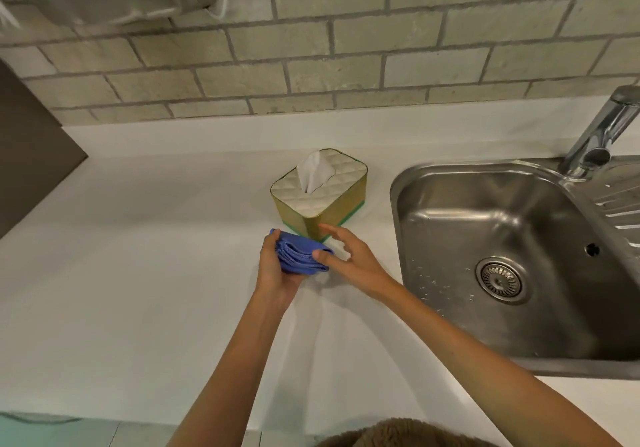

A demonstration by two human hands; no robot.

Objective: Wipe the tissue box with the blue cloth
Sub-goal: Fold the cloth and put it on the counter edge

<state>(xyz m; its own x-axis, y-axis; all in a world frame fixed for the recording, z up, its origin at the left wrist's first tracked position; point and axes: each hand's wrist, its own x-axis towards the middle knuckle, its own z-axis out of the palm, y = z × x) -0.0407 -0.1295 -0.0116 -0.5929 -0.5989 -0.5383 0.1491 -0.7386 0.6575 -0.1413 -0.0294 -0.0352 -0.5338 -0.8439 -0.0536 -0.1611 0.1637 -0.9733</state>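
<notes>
The tissue box (pixel 325 204) stands on the white counter, gold-sided with a quilted cream top, a green base strip and a white tissue sticking up. Just in front of it, my left hand (pixel 273 270) cups the folded blue cloth (pixel 299 256) in its palm. My right hand (pixel 349 256) is beside it on the right, thumb touching the cloth's right edge, the other fingers spread and pointing toward the box's front corner. The cloth is a little short of the box and does not touch it.
A steel sink (pixel 502 256) with a drain and a tap (pixel 602 131) lies to the right of the box. A tiled wall (pixel 311 59) runs behind the counter (pixel 138 273). A dark panel (pixel 31 156) stands at the far left.
</notes>
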